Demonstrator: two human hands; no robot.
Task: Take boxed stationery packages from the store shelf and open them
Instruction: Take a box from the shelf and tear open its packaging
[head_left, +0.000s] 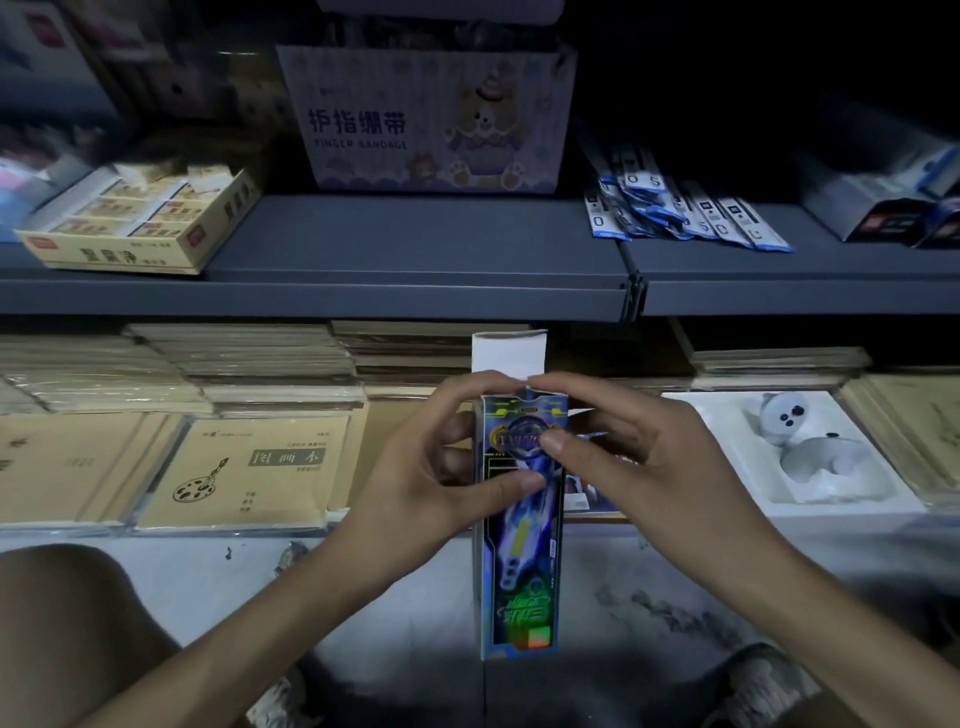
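A tall narrow stationery box with shiny blue holographic print stands upright in the middle of the head view, held in front of the lower shelf. Its white top flap is lifted and points up. My left hand grips the box's left side, thumb across the front. My right hand holds the upper right side, thumb pressed on the front and fingertips at the box's open top edge.
The grey upper shelf carries a yellow carton of small boxes, a "Finger Bandage" carton and blue-white packets. Below lie drawing-book stacks and a white tray with plush figures. My knee is at lower left.
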